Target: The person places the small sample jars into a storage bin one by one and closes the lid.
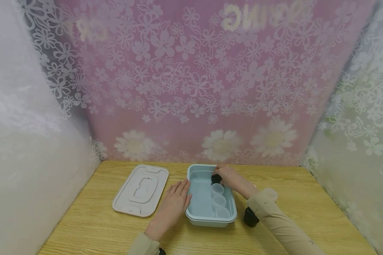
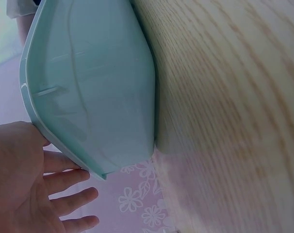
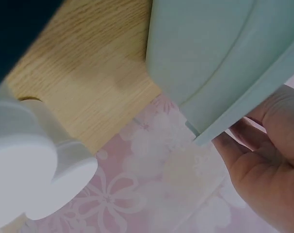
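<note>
Light blue bin [image 1: 198, 198] sits lower centre of the head view on the wooden table [image 1: 306, 198], lid off. Inside, along its right wall, a row of three translucent cups [image 1: 219, 202] is already in place, running from the near end toward the far end. At the far end of that row the right hand [image 1: 227, 177] reaches over the rim with fingers curled round a small black cup [image 1: 215, 178], which is inside the bin or just at its rim; cannot tell if it rests on the floor yet. So the judgement: packing is partly done, three cups in, a fourth going in now.

Left hand [image 1: 176, 202] lies flat against the bin's left wall, fingers straight and together, bracing it, holding nothing. The left wrist view shows the same: spread fingers [image 2: 69, 199] beside the bin's outer wall [image 2: 93, 92].

Still outside: one black cup [image 1: 250, 216] on the table just right of the bin's near corner, under the right sleeve [image 1: 274, 219], and a pale round cup [image 1: 269, 194] partly hidden behind that forearm. The right wrist view shows pale round shapes [image 3: 35, 170] at lower left, too blurred to name. The white lid [image 1: 141, 189] lies flat on the table to the left of the bin, well clear of it, not yet fitted.

Flowered pink backdrop [image 1: 194, 78] fills the upper frame.
</note>
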Demonstrator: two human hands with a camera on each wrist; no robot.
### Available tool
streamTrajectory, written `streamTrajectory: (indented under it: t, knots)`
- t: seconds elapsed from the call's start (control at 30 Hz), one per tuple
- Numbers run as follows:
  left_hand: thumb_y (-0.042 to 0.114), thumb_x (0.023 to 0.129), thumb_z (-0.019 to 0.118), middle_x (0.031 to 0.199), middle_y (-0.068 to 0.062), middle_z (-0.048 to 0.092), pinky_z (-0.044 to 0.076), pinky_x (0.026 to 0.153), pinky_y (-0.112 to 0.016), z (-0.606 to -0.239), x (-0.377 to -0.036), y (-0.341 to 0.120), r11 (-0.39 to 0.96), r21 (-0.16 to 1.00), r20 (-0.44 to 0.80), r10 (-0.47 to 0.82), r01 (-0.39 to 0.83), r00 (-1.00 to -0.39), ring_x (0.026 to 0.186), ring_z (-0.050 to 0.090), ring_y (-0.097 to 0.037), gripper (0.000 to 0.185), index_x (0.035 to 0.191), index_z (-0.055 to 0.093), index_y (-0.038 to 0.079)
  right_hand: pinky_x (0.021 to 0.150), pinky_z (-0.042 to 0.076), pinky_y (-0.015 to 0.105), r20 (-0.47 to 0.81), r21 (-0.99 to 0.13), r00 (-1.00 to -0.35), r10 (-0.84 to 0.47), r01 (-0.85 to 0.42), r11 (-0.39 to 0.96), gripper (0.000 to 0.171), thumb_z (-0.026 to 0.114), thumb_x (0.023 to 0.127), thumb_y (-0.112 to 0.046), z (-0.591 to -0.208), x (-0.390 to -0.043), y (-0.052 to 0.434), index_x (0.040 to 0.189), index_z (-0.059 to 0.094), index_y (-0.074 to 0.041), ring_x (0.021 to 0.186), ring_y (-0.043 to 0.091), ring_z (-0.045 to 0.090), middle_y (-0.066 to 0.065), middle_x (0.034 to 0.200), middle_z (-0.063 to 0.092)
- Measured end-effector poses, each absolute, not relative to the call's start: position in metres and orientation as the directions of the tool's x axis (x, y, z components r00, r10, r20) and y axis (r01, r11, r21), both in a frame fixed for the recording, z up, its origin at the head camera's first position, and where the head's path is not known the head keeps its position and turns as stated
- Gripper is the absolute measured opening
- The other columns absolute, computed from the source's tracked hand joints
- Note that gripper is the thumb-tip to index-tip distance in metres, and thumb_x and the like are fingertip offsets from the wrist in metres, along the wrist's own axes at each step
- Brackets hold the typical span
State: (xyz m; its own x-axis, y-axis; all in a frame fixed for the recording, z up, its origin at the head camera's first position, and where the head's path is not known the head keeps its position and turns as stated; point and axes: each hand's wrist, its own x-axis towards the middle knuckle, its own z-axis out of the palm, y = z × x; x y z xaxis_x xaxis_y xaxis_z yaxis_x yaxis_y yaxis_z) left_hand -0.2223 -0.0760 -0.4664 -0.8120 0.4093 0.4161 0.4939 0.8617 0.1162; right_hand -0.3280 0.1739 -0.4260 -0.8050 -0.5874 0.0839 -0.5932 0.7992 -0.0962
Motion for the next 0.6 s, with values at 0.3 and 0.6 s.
streamTrajectory:
  t: [0.3, 0.6]
  knots:
    - [0.033, 0.108, 0.048, 0.153, -0.013, 0.049, 0.042, 0.114, -0.052, -0.467, -0.222, -0.075, 0.865, 0.111, 0.405, 0.41, 0.489, -0.817, 0.137, 0.049, -0.033, 0.05, 0.149, 0.05, 0.003, 0.086, 0.059, 0.049, 0.2, -0.27, -0.778, -0.596, -0.628, 0.73, 0.032, 0.075, 0.084, 0.01, -0.417, -0.324, 0.19, 0.115, 0.072, 0.002, 0.103, 0.039, 0.066, 0.02, 0.111, 0.069]
    - [0.031, 0.108, 0.05, 0.152, -0.014, 0.049, 0.04, 0.115, -0.053, -0.466, -0.222, -0.075, 0.859, 0.138, 0.406, 0.406, 0.493, -0.819, 0.138, 0.049, -0.034, 0.05, 0.148, 0.05, 0.002, 0.085, 0.06, 0.052, 0.379, -0.595, -0.827, -0.415, -0.561, 0.576, 0.03, 0.069, 0.093, 0.004, -0.414, -0.3, 0.217, 0.123, 0.068, 0.003, 0.101, 0.04, 0.069, 0.021, 0.117, 0.07]
